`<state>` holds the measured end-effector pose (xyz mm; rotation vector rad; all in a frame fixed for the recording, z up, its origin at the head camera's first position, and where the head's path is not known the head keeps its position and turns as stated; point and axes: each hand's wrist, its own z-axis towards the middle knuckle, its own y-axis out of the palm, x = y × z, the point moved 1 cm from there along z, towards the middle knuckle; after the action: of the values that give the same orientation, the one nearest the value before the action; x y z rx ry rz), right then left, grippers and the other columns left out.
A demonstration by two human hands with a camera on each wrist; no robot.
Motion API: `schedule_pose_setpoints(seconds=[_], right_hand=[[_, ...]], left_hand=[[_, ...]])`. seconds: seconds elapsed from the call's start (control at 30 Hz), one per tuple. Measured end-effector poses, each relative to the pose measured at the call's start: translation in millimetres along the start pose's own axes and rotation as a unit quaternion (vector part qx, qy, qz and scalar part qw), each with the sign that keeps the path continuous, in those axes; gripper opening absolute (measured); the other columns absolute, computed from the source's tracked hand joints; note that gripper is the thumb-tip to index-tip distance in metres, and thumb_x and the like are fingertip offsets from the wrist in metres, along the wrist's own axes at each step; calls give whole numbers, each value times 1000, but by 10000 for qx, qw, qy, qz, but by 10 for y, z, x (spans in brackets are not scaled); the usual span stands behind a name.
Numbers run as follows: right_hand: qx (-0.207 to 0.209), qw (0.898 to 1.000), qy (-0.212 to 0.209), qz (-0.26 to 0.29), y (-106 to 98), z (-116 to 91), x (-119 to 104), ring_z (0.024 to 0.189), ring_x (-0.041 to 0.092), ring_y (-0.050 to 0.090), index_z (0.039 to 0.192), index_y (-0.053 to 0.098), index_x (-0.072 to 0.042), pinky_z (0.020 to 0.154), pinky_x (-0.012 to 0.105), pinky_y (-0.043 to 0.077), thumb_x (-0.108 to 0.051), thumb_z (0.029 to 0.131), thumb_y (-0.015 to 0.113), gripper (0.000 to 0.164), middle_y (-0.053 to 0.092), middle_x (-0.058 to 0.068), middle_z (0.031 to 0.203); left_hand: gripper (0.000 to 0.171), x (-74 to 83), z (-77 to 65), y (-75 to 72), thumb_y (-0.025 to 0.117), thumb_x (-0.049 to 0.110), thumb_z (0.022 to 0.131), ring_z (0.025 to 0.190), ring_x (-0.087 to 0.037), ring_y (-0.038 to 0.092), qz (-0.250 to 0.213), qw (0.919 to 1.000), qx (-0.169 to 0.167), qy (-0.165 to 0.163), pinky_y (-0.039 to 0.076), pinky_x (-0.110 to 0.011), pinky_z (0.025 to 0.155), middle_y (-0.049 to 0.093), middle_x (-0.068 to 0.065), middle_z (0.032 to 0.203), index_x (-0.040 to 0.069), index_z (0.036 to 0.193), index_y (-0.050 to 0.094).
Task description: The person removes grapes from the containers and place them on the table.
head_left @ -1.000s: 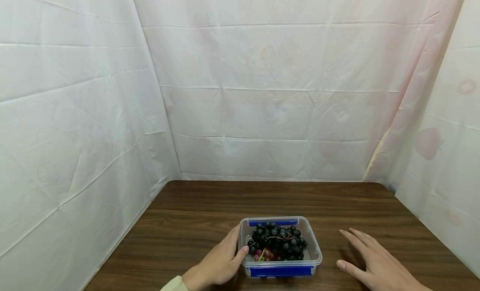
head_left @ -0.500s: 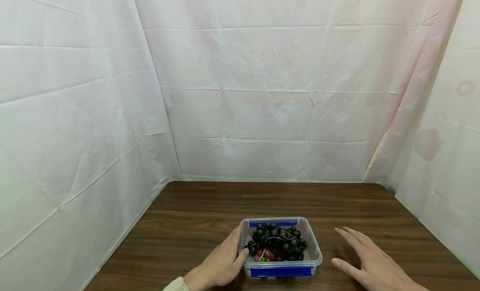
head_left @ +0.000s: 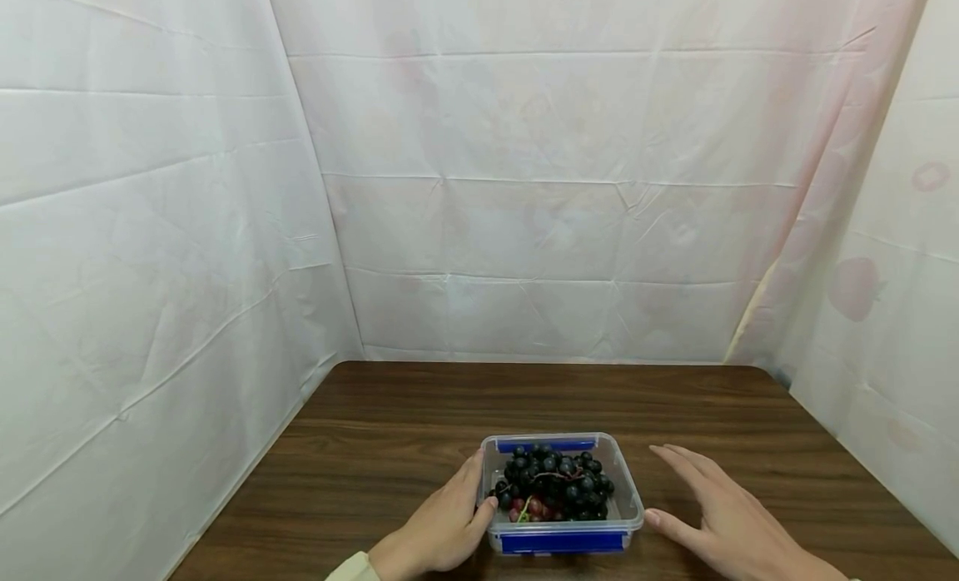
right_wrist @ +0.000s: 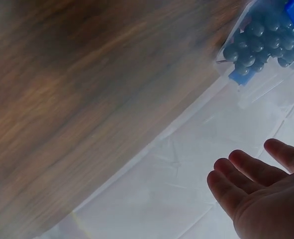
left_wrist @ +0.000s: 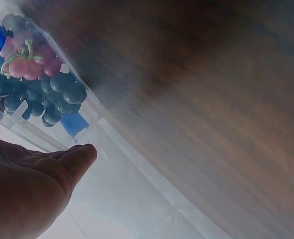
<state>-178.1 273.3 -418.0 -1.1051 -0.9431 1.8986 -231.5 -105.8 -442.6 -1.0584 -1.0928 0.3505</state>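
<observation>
A clear plastic food container (head_left: 629, 498) with blue clip flaps sits near the front of the table. Inside lie bunches of dark grapes (head_left: 565, 481), plus several red grapes (head_left: 534, 508) on a green stem near its front left. My left hand (head_left: 442, 523) holds the container's left side, thumb over the rim and fingers along the outer wall; the left wrist view shows those fingers (left_wrist: 77, 159) fairly straight. Beside the right side is my right hand (head_left: 722, 514), fingers extended, its thumb tip at or very near the front right corner; whether they touch, I cannot tell.
The dark wood-grain table (head_left: 419, 406) reaches back to white fabric sheets (head_left: 539, 231) hung behind it and on both sides. The table's left edge runs beside the left sheet (head_left: 187, 315).
My right hand has moved left, closer to the container's right side. My left hand and the container have stayed in place.
</observation>
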Motion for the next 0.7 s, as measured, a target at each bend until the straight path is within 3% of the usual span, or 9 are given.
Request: schedule_pose_setpoints(seconds=[0.7], right_hand=[[-225, 9992, -70, 316, 108, 151, -278, 128, 42, 55, 156, 41, -34, 80, 62, 55, -66, 90, 66, 78, 50, 12, 150]], left_hand=[[73, 12, 2, 7, 37, 42, 111, 153, -33, 26, 190, 9998, 0, 8, 32, -56, 118, 17, -18, 169, 0, 163, 10]])
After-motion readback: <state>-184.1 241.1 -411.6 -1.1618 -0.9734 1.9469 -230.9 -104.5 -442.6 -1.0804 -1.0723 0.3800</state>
